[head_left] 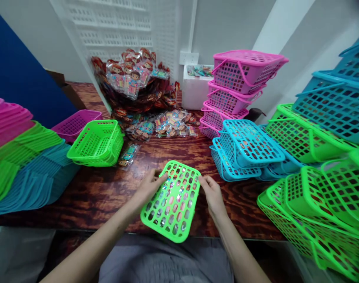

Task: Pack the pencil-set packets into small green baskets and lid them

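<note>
A green perforated plastic lid (172, 200) lies over a basket at the near edge of the wooden table (108, 192); packets with a shiny wrap show through its holes. My left hand (148, 188) grips the lid's left edge, fingers curled over it. My right hand (211, 192) holds the lid's right edge the same way. Both hands are closed on the lid.
An open green basket (95, 143) and a purple basket (74, 125) stand at the left, beside a stack of flat lids (20, 165). Cartoon packets (132, 78) pile up at the back. Stacked pink baskets (238, 86), blue baskets (244, 151) and green baskets (317, 204) fill the right.
</note>
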Demonstrator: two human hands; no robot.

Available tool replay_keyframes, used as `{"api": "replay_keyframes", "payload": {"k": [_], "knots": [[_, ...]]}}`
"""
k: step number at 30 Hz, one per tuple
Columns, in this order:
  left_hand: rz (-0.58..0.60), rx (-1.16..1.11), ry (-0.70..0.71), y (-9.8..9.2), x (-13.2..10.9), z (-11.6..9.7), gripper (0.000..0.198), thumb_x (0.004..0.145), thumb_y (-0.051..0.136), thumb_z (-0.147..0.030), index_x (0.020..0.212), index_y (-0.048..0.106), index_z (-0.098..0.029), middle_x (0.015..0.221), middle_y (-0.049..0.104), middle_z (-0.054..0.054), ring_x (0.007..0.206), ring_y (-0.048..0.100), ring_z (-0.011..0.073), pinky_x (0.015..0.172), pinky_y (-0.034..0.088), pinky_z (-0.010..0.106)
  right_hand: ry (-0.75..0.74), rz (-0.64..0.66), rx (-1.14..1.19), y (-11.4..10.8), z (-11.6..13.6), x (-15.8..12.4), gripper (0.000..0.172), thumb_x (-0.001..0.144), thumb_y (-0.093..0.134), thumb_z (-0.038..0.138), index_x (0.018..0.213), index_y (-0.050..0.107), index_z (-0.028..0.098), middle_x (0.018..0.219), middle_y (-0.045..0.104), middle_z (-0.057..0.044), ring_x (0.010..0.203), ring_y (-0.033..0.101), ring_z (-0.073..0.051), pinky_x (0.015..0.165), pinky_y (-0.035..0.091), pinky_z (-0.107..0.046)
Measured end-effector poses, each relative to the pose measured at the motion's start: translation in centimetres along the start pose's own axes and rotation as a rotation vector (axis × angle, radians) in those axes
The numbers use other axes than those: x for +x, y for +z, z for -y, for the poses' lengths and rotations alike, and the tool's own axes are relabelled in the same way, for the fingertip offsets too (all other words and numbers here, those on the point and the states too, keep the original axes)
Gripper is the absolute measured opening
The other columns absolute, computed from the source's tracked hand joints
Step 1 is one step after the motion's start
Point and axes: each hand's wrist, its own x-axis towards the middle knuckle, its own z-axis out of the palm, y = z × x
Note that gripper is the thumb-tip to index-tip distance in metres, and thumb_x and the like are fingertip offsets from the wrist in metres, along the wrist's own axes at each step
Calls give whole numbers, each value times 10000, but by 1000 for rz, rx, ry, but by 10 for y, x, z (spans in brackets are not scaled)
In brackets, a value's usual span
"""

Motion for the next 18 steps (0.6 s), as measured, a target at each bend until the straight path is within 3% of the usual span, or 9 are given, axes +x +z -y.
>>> {"api": "replay_keyframes", "payload": {"k": [4,7,11,18], "knots": [[-108,-231,39,12,-10,6,511,905,470,-502,1320,554,-216,1348,626,88,1238,576,264,1016,468,380,-34,-97,-60,10,1,1,402,840,603,615,761,563,223,721,552,26,701,472,-159,665,393,-266],[-148,-298,36,18,-18,6,463,950,452,-417,1375,510,-243,1440,557,69,1326,513,244,1104,407,410,-16,-47,-164,14,1,-8,458,861,578,623,660,488,222,635,477,40,642,425,-143,592,357,-252],[-157,-336,13,20,-22,5,441,980,432,-383,1395,491,-246,1452,548,63,1335,512,227,1118,406,413,54,34,-182,17,1,-13,492,846,607,615,625,409,223,591,399,59,585,357,-118,520,297,-236],[-215,-261,2,27,-23,14,490,994,415,-404,1447,433,-216,1487,508,98,1363,492,242,1109,432,406,130,62,80,19,-8,-9,467,817,675,566,644,413,220,589,400,75,548,341,-98,500,300,-224]]}}
